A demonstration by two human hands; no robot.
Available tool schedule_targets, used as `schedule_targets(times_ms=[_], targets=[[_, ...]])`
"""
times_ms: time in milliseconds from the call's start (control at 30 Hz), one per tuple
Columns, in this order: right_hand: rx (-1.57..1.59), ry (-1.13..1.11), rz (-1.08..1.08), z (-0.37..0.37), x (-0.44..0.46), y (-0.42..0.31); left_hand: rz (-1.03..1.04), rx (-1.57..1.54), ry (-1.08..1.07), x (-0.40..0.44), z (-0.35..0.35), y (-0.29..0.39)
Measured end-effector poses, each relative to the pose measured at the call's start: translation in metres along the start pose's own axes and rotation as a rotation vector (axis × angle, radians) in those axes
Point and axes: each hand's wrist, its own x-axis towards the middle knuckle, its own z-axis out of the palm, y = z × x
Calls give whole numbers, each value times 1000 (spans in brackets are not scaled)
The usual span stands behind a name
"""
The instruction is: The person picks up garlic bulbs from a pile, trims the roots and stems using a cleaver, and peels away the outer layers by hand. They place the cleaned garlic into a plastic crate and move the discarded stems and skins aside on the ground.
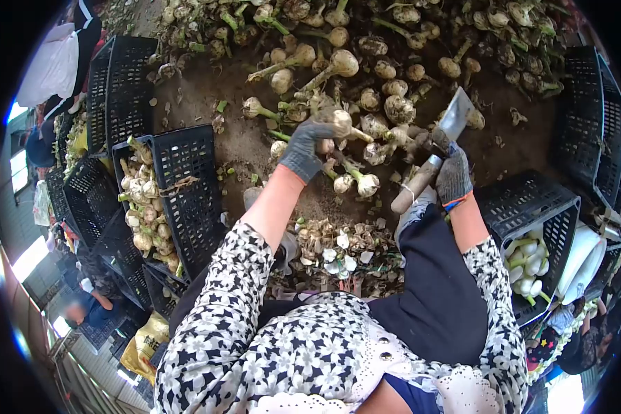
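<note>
Between the seated person's feet, garlic peelings (pixel 331 259) cover the ground. Beyond them, the gloved left hand (pixel 302 153) has its grip clamped on a garlic bulb (pixel 341 123); the gloved right hand (pixel 454 176) has its grip closed on a bladed tool (pixel 455 119). Loose garlic bulbs (pixel 399 109) lie around both, with a garlic heap (pixel 517 31) farther out. Print on the yellow sack (pixel 147 345), far left, is illegible.

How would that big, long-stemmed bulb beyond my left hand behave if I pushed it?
The bulb looks round, so it might roll, but its long stem would probably make it pivot. That fairly straight stem looks stiff rather than floppy.
</note>
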Motion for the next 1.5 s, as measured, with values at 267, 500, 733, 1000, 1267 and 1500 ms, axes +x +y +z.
schedule_targets(times_ms=[267, 500, 733, 1000, 1267, 1500], targets=[[121, -240, 68, 38, -8, -2, 161, -180, -56, -6, 63, -17], [391, -240, 291, 17, -3, 4, 606, 1128, 201, 17, 95, -49], [214, -24, -11, 6, -11, -17, 682, 1684, 238, 23, 52, 7], [198, 106, -40, 19, -13, -39, 510, 2102, 57, 67, -48, -1], [108, 86, -177, 3, -1, -47, 601, 2009, -153, 28, -60, 13], [177, 208, -272, -14, -9, -80, 1014, 1882, 277, 123, 10, 71]])
